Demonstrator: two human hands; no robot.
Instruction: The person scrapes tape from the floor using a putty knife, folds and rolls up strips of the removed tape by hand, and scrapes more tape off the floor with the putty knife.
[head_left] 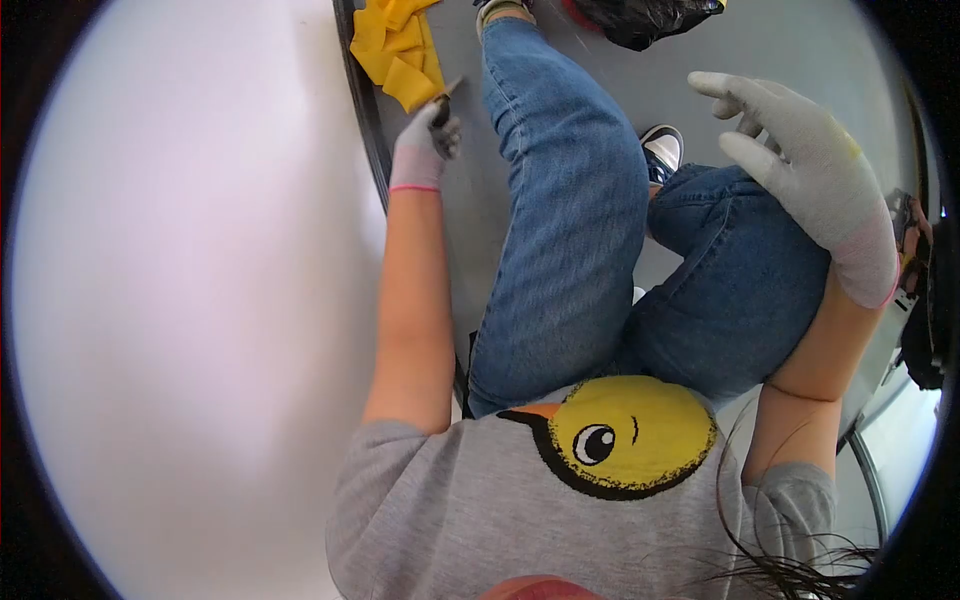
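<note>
My left hand [429,145], in a pale glove with a pink cuff edge, is closed around a small tool [442,108] with a dark handle and a thin, pointed tip. It looks like a small knife, but the tip is too small to be sure. Just beyond that hand lie folded yellow cloth pieces [395,55] on the grey floor, by the foot of the white wall. Raised over my bent right knee, my right hand [800,150] wears a matching glove. Its fingers are stretched and apart, holding nothing.
A white wall [200,300] with a dark bottom strip runs along the left. A black plastic bag [640,22] sits on the grey floor [590,50] ahead. My jean-clad legs fill the middle. Dark items [925,310] stand at the far right.
</note>
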